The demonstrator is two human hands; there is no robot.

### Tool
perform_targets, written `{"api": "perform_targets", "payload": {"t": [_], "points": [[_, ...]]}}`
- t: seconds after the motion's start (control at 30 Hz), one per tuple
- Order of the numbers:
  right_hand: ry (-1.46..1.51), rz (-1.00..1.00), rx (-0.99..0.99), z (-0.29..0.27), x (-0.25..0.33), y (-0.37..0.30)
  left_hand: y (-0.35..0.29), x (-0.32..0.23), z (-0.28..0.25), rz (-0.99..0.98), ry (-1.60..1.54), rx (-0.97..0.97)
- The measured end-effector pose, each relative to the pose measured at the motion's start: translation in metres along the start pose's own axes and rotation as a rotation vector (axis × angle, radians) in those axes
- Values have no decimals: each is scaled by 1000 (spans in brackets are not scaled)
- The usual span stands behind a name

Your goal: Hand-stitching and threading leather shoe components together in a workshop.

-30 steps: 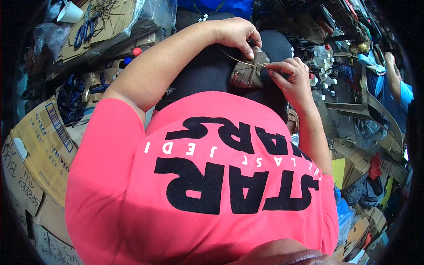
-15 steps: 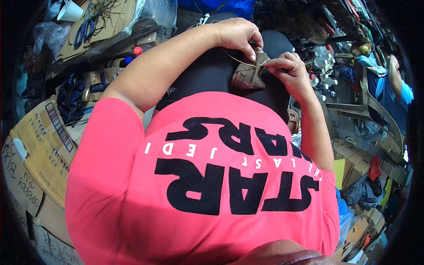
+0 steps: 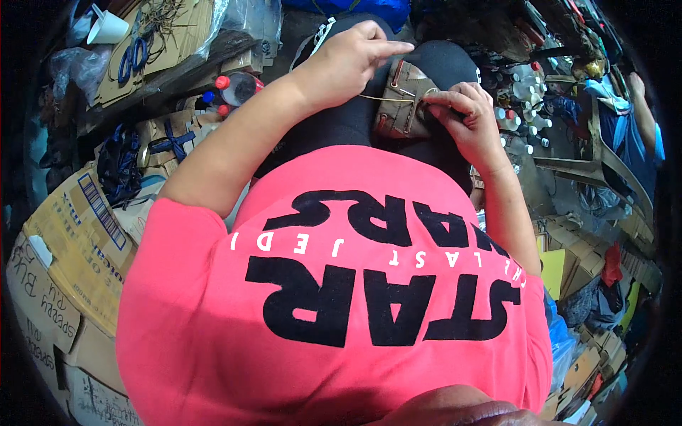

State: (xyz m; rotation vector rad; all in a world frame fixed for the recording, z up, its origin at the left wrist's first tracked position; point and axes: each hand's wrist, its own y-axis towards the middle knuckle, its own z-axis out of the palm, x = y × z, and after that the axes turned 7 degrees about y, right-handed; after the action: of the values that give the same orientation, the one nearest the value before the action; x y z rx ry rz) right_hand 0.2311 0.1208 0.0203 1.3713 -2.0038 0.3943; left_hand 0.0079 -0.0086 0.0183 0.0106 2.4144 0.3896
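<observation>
Seen from above, a person in a pink T-shirt (image 3: 305,383) sits with a brown stitched piece (image 3: 399,117), apparently leather, on the dark-trousered lap (image 3: 323,135), at about one o'clock from the middle of the view. Its longer side leans from about one o'clock down to seven, with seam lines and a reddish lace loop (image 3: 384,122) on the part facing up. The side toward three o'clock disappears under fingers, so I cannot say which end is its front.

The right hand (image 3: 465,117) lies against that side. Its forearm slants up toward eleven o'clock, the wrist is slightly bent, and thumb and forefinger come together on the edge of the piece. The left hand (image 3: 350,60) is raised near twelve o'clock, clear of the piece. Its forearm reaches toward one o'clock, the forefinger points to three, and the other fingers curl. A thin pale cord (image 3: 380,98) runs from below this hand to the seams; whether the fingers are clamped on it I cannot tell.

Around them, blue-handled scissors (image 3: 133,60) lie on cardboard (image 3: 114,86) at ten o'clock beneath a white cup (image 3: 108,27). A red-capped bottle (image 3: 240,88) is near eleven, clear bottles (image 3: 524,91) cluster at two, and another person's arm (image 3: 645,117) shows between two and three.
</observation>
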Motion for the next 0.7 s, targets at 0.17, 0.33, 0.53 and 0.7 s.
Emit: {"api": "perform_targets", "payload": {"t": [0.17, 0.33, 0.53, 0.7], "points": [[58, 40, 94, -5, -5, 5, -13, 1, 2, 127, 136, -31], [77, 33, 99, -2, -9, 8, -14, -3, 2, 103, 227, 6], [87, 43, 99, -2, -12, 8, -13, -2, 2, 118, 281, -13], [113, 60, 104, -3, -12, 8, -12, -5, -2, 156, 342, -14]]}}
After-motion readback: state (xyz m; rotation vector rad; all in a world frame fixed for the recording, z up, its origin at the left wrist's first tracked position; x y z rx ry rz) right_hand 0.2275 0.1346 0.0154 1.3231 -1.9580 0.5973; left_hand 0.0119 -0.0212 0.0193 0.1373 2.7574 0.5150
